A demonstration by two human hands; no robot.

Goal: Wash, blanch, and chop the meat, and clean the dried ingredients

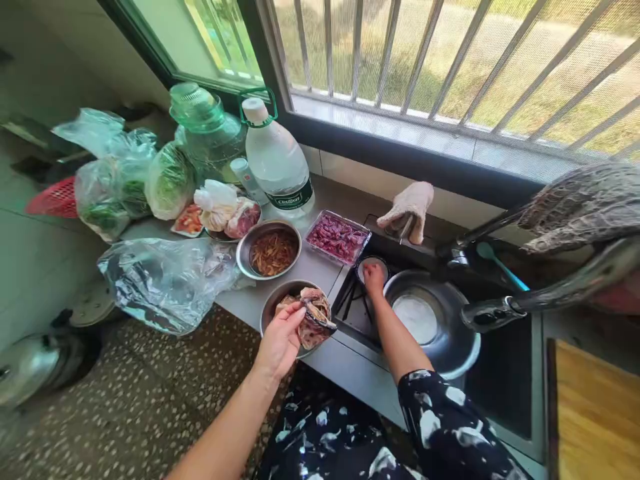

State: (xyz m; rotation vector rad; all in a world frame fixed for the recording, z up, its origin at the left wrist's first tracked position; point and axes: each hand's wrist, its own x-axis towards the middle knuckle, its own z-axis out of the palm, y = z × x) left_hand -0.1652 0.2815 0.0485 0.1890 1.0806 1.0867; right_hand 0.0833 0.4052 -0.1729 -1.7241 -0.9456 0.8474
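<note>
My left hand (pixel 284 337) pinches a piece of raw fish (pixel 317 320) with dark skin and pinkish flesh. It is held over a metal bowl (pixel 269 307) at the counter's front edge, and it hides much of what lies inside. My right hand (pixel 373 277) reaches down into a small dark-rimmed bowl (pixel 383 262) with something whitish in it. Its fingers look curled together; whatever they grip is hidden. Beside that forearm, a large metal basin (pixel 457 327) stands in the sink with a whitish round patch at its bottom.
A steel bowl of brown strips in liquid (pixel 273 253) and a tray of dark red meat (pixel 339 238) stand behind. Water bottles (pixel 277 157), bagged greens (pixel 173 177) and a plastic bag (pixel 165 280) are left. A faucet (pixel 520 307) overhangs the sink; a wooden board (pixel 595 413) lies right.
</note>
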